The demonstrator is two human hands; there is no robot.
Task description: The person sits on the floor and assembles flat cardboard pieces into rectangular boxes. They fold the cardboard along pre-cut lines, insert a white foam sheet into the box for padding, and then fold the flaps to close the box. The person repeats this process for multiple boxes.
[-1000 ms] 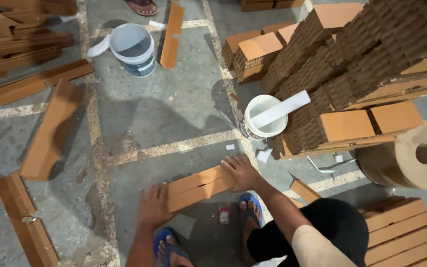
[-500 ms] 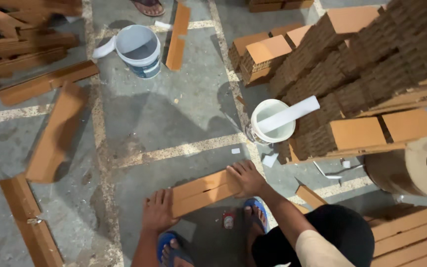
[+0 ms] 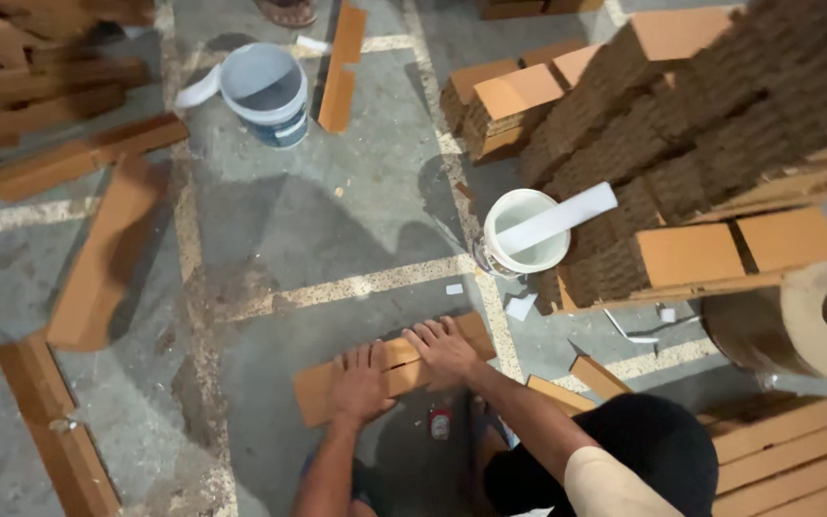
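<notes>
Hands press flat on a folded strip of brown cardboard [image 3: 390, 375] lying on the concrete floor [image 3: 337, 230] near the person's feet. Left hand [image 3: 361, 383] lies palm down on the strip's middle, fingers spread and straight, gripping nothing. Right hand [image 3: 442, 347] rests just beside it toward the strip's right end, fingers likewise splayed flat on the surface. Just far and right of the strip stands a white bucket [image 3: 525, 233] with a white flat stick [image 3: 557, 218] across its rim, beside a tall stack of cardboard [image 3: 681, 144]. A second pale bucket [image 3: 265, 91] stands farther off to the left. A paper roll [image 3: 815, 316] lies at the right.
</notes>
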